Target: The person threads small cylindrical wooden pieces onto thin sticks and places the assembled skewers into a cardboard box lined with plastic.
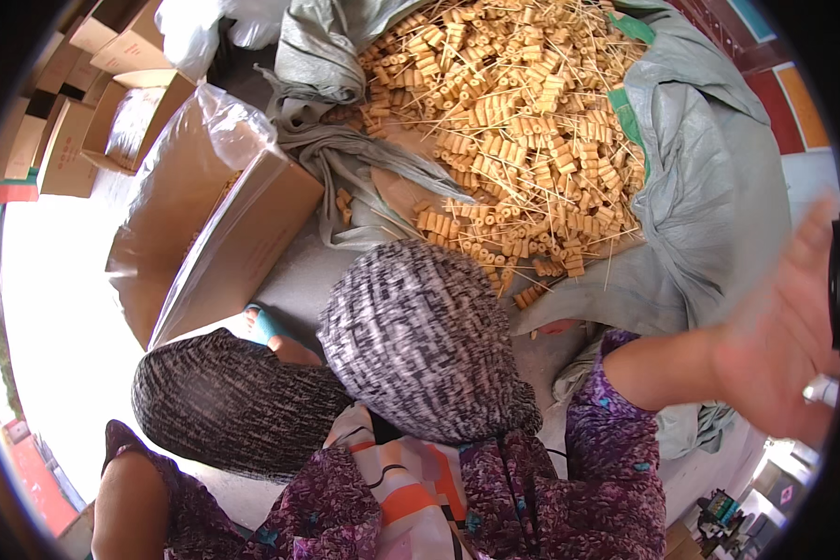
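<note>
Tan rolls on sticks (523,121) lie heaped. Right of the rolls, the right hand (779,350) is spread out; I cannot tell about the left hand.

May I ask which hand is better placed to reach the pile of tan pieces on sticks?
Probably the right hand: it shows near the picture's right edge, and the pile lies mostly right of centre. The left hand is out of view, with only its arm showing.

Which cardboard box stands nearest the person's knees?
The large box draped with clear plastic; the other boxes stand farther off, at the upper left.
</note>
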`<state>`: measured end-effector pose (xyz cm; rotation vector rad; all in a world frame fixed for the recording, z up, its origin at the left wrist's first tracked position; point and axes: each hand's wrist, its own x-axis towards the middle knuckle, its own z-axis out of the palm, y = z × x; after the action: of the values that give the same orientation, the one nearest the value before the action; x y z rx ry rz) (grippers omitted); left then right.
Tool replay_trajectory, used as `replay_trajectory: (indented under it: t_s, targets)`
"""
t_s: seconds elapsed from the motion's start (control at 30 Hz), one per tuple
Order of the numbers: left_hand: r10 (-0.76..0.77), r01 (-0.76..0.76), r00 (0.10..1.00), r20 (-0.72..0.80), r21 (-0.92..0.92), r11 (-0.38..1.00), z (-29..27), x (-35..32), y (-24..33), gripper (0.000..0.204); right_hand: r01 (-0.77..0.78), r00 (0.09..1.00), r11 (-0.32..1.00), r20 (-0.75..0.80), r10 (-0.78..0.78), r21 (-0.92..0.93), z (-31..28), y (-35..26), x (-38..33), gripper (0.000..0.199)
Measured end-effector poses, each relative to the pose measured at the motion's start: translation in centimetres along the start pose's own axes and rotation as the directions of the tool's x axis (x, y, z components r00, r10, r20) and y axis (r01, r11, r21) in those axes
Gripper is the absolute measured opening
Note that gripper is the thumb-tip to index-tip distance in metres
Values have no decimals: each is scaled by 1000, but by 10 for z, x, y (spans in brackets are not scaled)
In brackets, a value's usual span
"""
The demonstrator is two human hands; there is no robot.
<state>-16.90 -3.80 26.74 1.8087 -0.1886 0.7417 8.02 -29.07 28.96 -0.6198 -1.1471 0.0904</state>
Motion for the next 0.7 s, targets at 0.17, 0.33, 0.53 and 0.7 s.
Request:
replay_trajectory:
  t_s: [0.17,0.33,0.53,0.7]
  targets:
    - [-260,267,962,-80,85,960,4,61,-53,35,-795,599,500,-569,563,-343,-86,122,-142,15]
    - [-439,250,858,267,530,810,45,58,-188,33,-686,472,-71,-517,714,-724,-131,163,-298,17]
    - [-730,523,606,316,533,665,123,-36,-332,38,-60,591,-250,-236,771,-966,-133,184,-339,10]
    - [-743,551,584,327,512,659,161,-103,-362,40,135,520,-369,-252,816,-920,-137,209,-340,8]
